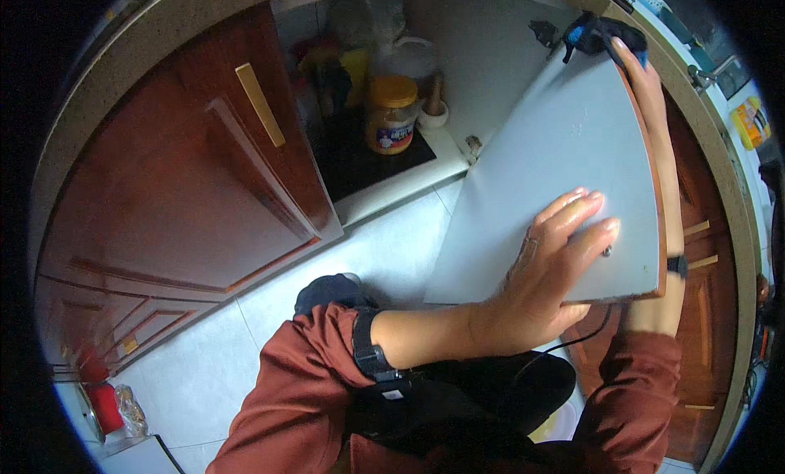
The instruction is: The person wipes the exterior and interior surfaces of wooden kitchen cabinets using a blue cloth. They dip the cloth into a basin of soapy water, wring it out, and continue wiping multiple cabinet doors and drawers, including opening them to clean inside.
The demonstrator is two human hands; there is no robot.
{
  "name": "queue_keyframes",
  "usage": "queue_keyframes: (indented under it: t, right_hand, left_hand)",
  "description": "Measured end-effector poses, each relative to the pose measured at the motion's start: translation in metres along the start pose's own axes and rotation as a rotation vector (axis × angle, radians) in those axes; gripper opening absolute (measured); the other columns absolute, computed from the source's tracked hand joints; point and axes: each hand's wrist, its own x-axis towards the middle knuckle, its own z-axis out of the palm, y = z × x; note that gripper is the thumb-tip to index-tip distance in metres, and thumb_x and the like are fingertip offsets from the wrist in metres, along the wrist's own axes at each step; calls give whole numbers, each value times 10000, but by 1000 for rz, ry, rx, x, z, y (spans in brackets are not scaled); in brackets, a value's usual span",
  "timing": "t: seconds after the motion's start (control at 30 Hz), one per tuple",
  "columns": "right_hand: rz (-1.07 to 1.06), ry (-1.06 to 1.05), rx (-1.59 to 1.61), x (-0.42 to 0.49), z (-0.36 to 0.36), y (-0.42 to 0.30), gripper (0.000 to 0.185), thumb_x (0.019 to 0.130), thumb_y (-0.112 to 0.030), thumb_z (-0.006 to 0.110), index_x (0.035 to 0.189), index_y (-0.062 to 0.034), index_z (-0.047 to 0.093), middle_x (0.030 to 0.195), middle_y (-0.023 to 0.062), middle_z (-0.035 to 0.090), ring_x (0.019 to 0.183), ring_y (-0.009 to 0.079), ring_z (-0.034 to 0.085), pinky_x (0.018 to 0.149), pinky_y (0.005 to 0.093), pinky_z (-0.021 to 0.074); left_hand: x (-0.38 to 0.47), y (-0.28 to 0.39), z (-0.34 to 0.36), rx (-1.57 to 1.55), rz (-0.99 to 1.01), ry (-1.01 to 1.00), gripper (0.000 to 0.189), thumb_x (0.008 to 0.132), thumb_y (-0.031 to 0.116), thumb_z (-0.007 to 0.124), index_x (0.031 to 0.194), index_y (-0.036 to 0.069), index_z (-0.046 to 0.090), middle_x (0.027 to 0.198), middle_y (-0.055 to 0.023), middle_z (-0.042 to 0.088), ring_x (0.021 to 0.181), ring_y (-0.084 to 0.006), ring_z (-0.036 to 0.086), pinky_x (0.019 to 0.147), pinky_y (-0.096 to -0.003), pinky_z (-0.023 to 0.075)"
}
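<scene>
An open cabinet door (552,143) stands before me, its pale inner face turned toward me and its brown edge at the right. My left hand (543,268) holds the door by its near edge. The fingers lie on the inner panel beside a small metal knob screw (607,251), and the thumb shows past the edge. At the far upper corner of the door, my right hand (641,69) presses a dark cloth (604,36) with blue parts. The right forearm runs along the door's outer side, partly hidden by it.
Inside the cabinet, a yellow-lidded jar (392,115) stands near a white mortar with a pestle (434,109). Left is a closed reddish-brown door (165,161). A stone countertop edge (739,186) curves along the right. A pale basin (558,422) sits on the tiled floor (202,363).
</scene>
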Motion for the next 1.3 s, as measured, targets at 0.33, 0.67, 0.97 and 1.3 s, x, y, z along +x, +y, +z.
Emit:
queue_keyframes:
  t: [0.33, 0.67, 0.97, 1.3]
  right_hand:
    - [-79, 210, -66, -78, 25, -30, 430, 856, -437, 546, 998, -35, 606, 911, 43, 617, 810, 134, 547, 788, 276, 426]
    - [338, 453, 448, 43, 71, 86, 365, 861, -386, 533, 869, -28, 608, 808, 37, 600, 741, 150, 521, 722, 291, 422]
    - [275, 323, 351, -148, 117, 71, 241, 874, -240, 539, 949, -12, 560, 722, 32, 551, 677, 128, 494, 636, 304, 427]
    - [60, 296, 192, -131, 94, 16, 326, 833, -190, 540, 1107, -24, 477, 966, 212, 510, 901, 352, 505, 815, 393, 408]
  left_hand:
    - [-1, -2, -9, 69, 44, 18, 765, 609, -16, 643, 1299, 46, 317, 1331, -216, 304, 1244, -413, 288, 1013, -476, 269]
    - [-14, 5, -30, 180, -226, -153, 701, 705, 51, 670, 1287, -17, 285, 1288, -261, 344, 1191, -407, 372, 987, -464, 304]
    - [-28, 9, -15, -1, -206, -17, 495, 783, -12, 563, 1224, 1, 339, 1119, -103, 455, 984, -198, 475, 864, -334, 387]
    - [-22, 15, -8, -108, -299, 116, 356, 811, -10, 565, 1116, 17, 384, 949, -71, 499, 814, -130, 498, 702, -265, 418]
